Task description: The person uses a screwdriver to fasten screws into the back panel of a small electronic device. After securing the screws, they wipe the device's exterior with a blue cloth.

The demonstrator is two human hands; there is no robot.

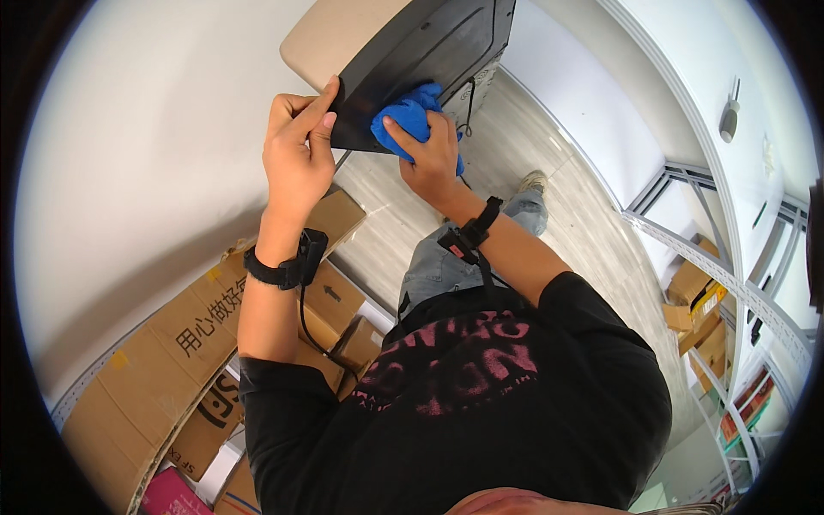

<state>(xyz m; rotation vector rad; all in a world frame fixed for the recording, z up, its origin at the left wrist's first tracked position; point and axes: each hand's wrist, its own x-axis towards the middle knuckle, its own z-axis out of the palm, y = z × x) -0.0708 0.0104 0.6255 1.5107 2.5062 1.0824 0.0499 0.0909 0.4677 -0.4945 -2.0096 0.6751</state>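
At the top of the head view a flat black panel (pixel 390 64) with grooves and screw holes stands tilted. My left hand (pixel 299 150) pinches its left edge between thumb and fingers. My right hand (pixel 432 159) is closed around a bunched blue cloth (pixel 403 123), which is pressed against the lower part of the panel's face. Some of the cloth hangs below my right fingers. A black cable (pixel 469 94) dangles just right of the cloth. Both wrists wear black straps with small devices.
A beige board (pixel 322 34) lies behind the panel. Cardboard boxes (pixel 163 378) fill the lower left beside the white wall. To the right, a screwdriver (pixel 730 120) rests on a white surface, and a metal shelf rack (pixel 730 283) holds more boxes. My shoe (pixel 534 181) stands on the pale floor.
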